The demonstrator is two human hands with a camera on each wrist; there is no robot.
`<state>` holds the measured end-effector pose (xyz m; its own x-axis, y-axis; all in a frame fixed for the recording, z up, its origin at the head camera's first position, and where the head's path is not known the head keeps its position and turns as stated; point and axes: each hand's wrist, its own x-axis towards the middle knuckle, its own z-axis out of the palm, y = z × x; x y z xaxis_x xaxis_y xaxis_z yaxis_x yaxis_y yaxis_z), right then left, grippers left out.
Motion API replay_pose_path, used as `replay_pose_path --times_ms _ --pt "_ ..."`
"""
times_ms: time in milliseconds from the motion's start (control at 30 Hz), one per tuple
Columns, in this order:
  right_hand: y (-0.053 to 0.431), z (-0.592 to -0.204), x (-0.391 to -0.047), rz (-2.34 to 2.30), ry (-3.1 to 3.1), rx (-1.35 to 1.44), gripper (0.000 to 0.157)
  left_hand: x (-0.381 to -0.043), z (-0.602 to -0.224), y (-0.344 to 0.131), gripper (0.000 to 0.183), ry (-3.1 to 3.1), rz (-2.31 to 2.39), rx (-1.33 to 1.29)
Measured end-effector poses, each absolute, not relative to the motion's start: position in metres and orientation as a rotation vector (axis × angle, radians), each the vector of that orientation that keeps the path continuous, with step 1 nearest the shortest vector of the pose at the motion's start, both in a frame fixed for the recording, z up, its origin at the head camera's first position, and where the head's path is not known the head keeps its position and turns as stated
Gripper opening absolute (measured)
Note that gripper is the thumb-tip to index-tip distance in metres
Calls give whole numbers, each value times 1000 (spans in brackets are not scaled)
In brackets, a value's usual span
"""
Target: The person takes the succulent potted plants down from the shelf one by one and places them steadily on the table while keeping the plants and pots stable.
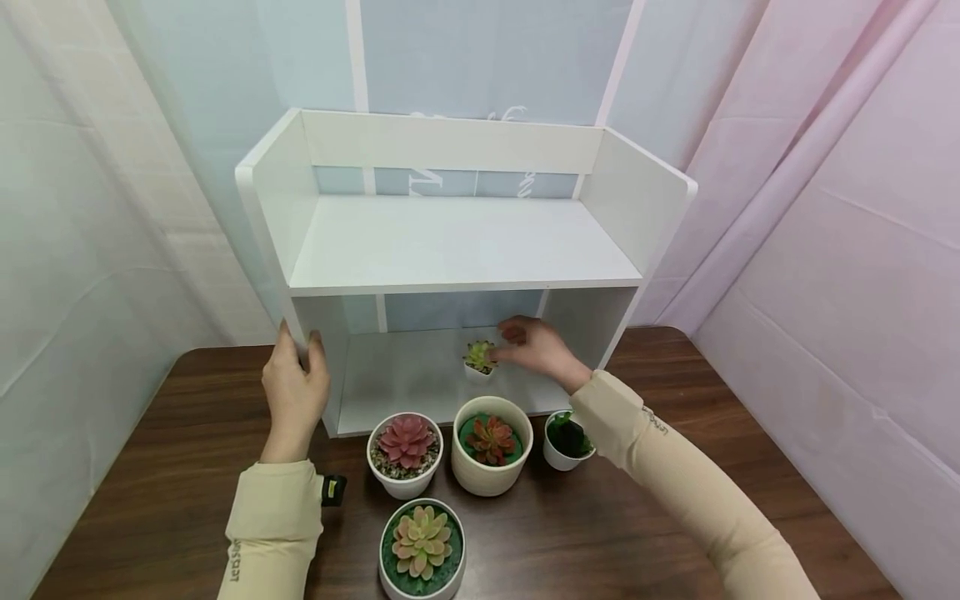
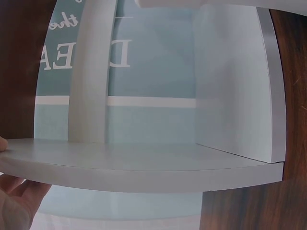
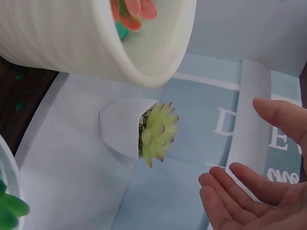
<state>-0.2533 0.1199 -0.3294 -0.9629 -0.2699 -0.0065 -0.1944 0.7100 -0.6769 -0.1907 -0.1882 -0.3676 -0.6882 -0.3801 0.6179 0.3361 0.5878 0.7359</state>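
A small green succulent in a white pot (image 1: pixel 480 362) stands on the lower board of a white two-tier shelf (image 1: pixel 465 242). My right hand (image 1: pixel 542 348) is beside it, inside the lower compartment. In the right wrist view, a gap separates the succulent (image 3: pixel 158 132) from the relaxed fingers of my right hand (image 3: pixel 259 196), which holds nothing. My left hand (image 1: pixel 296 385) grips the shelf's left side panel near its front edge. Thumb and fingers lie on opposite faces of that panel (image 2: pixel 144 177) in the left wrist view.
In front of the shelf stand a pink succulent (image 1: pixel 406 442), a red succulent in a cream pot (image 1: pixel 491 479) and a small green plant (image 1: pixel 564 440). A pale pink-green succulent (image 1: pixel 422 542) is nearer me. All are on the dark wooden table (image 1: pixel 172 500); curtains hang behind.
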Motion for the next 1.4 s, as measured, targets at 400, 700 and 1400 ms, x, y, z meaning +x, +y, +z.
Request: replay_pose_path --times_ms 400,700,1400 --pt "113 -343 -274 -882 2794 -322 73 -192 -370 -188 34 -2025 -1138 18" --pt "108 -352 -284 -812 2721 -242 85 -193 -370 -189 33 -2028 -1128 20" --pt "100 -367 -298 -702 2635 -166 87 -195 -371 -191 34 -2033 -1135 24"
